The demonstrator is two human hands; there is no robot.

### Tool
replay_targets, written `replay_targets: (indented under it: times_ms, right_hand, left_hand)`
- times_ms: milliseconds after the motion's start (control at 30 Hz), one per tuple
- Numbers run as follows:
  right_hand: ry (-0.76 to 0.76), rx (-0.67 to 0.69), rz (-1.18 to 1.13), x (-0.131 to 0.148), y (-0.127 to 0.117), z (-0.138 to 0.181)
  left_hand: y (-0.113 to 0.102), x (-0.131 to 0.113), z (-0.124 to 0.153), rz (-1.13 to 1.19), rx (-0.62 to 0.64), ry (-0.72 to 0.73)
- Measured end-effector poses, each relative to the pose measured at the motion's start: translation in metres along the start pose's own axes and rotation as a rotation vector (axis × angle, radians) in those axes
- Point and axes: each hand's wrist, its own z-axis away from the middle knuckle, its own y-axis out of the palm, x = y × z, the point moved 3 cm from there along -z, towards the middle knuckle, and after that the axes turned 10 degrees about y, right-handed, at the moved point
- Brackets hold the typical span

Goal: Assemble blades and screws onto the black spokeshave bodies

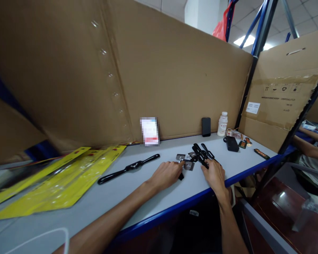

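My left hand [166, 173] rests on the grey bench [137, 190] with its fingers curled, the fingertips pinching something small by several square silver metal pieces [184, 160]. A short black part pokes out under that hand. My right hand [214, 173] is closed over the near end of a bundle of black handled tools [201, 153] lying just right of the metal pieces. A single long black two-handled tool [129, 168] lies apart on the bench, to the left of my left hand.
Yellow plastic packaging sheets [55, 180] cover the bench's left. At the back stand a small card [149, 132], a black phone [206, 126] and a white bottle [222, 124] against cardboard walls [175, 70]. A black pouch [231, 143] lies right. Another person's arm [307, 148] shows far right.
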Motion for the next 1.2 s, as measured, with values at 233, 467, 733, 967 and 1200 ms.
replay_targets:
  times_ms: [233,467,733,967,1200]
  right_hand:
    - [-0.098,-0.077,-0.136,0.002,-0.001,-0.008]
    - [-0.110,-0.234,-0.866,-0.004,-0.005,-0.001]
    - [-0.385,-0.003,-0.425,0.042,0.001,0.043]
    - [-0.520,0.162,-0.112,0.061,0.012,0.055]
    - [-0.515,0.159,-0.199,0.061,0.017,0.027]
  left_hand:
    - [-0.004,-0.007,-0.001,0.004,-0.009,-0.003]
    - [-0.031,0.039,0.008,-0.134,-0.020,-0.263]
    - [-0.020,0.124,0.054,-0.024,0.379,-0.478]
    - [-0.021,0.130,0.053,-0.025,0.386,-0.377]
    - [-0.019,0.124,0.049,-0.066,0.352,-0.338]
